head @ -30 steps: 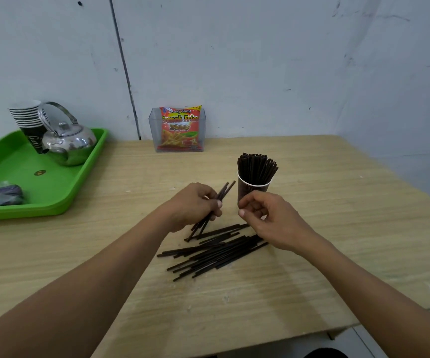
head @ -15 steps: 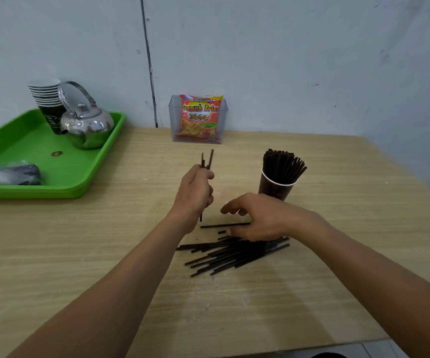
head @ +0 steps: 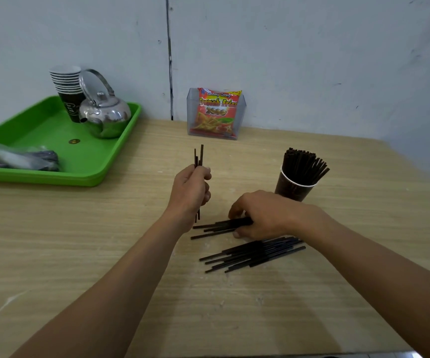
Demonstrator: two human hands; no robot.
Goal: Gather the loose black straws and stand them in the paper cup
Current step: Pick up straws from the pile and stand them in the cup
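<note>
Since half a second ago my right hand (head: 263, 215) has curled down over the far side of the pile and now pinches a few straws (head: 219, 226) between thumb and fingers, set slightly apart from the loose straws (head: 252, 254) lying flat on the worktop (head: 79, 241) nearer to me. My left hand (head: 189, 192) still grips its small bundle (head: 200, 156) upright, fingers closed round it, just left of the right hand. The paper cup (head: 292, 188), packed with standing straws (head: 303, 164), stands just behind my right hand; a green tray (head: 53, 177) with a kettle (head: 105, 117) sits far left.
</note>
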